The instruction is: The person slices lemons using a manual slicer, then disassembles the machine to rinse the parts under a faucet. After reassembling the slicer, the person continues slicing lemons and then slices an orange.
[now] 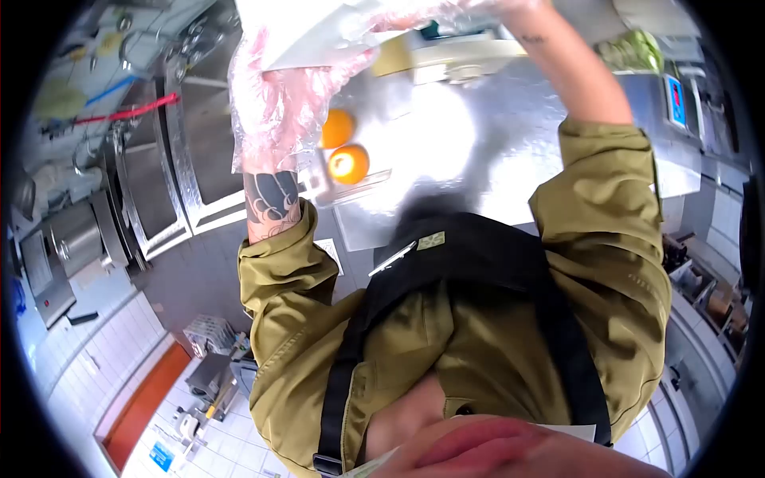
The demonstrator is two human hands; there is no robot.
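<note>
Left hand (288, 99) is in a clear disposable glove, raised over the steel counter (510, 135), fingers curled on the lower edge of a white sheet (315, 32), so it's holding it. Right hand (470, 8) is at the very top edge of the frame, also under glove film and mostly cut off. It sits at the same sheet, but the grip can't be told. The white sheet is held up in the air above the counter's far side, between the two hands, with its top cropped out. Two oranges (344, 147) are just below the left hand, touching each other and resting in a clear tray (362, 187) on the counter. A pale yellowish block (458, 56) lies behind them, near the sheet. A scale (676, 99) is at the counter's right end, with something green and leafy (633, 49) just behind it. Steel sink basins (199, 135) are off to the left, with a red hose (127, 111) running across beside them. The person wears an olive jacket with sleeves pushed up and a black apron (478, 255) over the chest.
</note>
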